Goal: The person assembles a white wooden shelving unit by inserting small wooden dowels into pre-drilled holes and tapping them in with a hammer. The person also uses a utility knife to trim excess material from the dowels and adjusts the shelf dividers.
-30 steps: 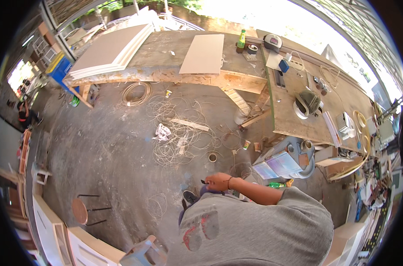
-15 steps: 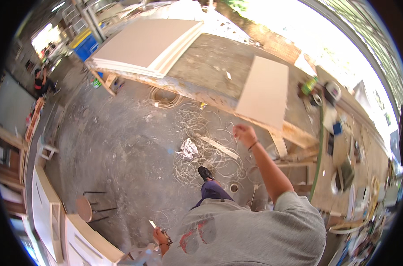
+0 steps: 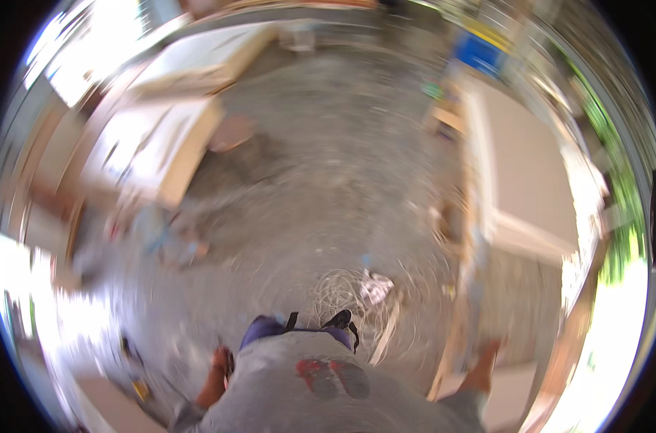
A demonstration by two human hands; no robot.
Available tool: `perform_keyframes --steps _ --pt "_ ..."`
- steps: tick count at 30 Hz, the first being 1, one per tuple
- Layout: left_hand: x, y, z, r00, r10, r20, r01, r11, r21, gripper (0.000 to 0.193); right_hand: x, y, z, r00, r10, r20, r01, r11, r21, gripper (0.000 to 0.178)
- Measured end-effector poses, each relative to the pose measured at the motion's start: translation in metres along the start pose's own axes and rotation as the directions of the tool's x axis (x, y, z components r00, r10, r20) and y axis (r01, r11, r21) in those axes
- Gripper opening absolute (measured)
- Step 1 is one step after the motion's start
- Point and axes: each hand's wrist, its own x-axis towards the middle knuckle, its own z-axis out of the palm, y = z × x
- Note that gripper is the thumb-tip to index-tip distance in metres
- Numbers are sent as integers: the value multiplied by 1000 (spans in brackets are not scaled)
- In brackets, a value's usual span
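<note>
Motion blur smears most of the view, so detail is limited. I'm standing on a grey concrete floor (image 3: 320, 195), looking down my grey shirt (image 3: 306, 393) at one black shoe (image 3: 339, 319) past the hem.

My left hand (image 3: 221, 363) hangs at my left side, low in the frame, touching the shirt edge. It seems closed around a small dark thing, but the blur hides what it is and how tight the fingers are; can't tell for sure.

My right hand (image 3: 485, 357) is out to my right, resting at the near edge of a pale board (image 3: 519, 393) on the wooden workbench (image 3: 465, 289). Fingers are blurred; can't tell whether it grips the board or lies flat on it.

Tangle of white wire (image 3: 342, 292) lies on the floor just ahead of the shoe, with a crumpled white scrap (image 3: 375, 286) touching its right side. A thin wooden strip (image 3: 385, 332) lies tilted between the wire and the bench.

Large pale panel (image 3: 523, 173) lies on the bench further along its length, well apart from my right hand. Light wooden cabinet pieces (image 3: 162, 144) stand at the far left of the floor, a round brown seat (image 3: 230, 133) just beside them. Blue crate (image 3: 487, 54) at the bench's far end.
</note>
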Motion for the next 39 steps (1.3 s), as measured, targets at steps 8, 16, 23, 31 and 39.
perform_keyframes --steps 8,16,23,31,39 --pt "-103 83 -39 673 -735 79 390 262 -883 34 -285 -138 201 707 -665 242 703 699 -132 50" --pt "-168 26 -17 462 -871 169 205 -80 -976 38 -523 -239 357 134 -692 709 801 497 334 50" --pt "-246 -45 -50 214 -942 260 -267 -313 -911 33 -821 -307 415 -370 -267 890 531 725 438 52" --pt "-262 -96 -97 109 -933 344 -645 -330 -689 30 -1016 -255 435 -609 130 782 662 626 412 59" --pt "-266 -161 -161 -86 -869 487 -814 -221 -537 28 -1281 -212 523 -871 -46 489 320 702 636 31"
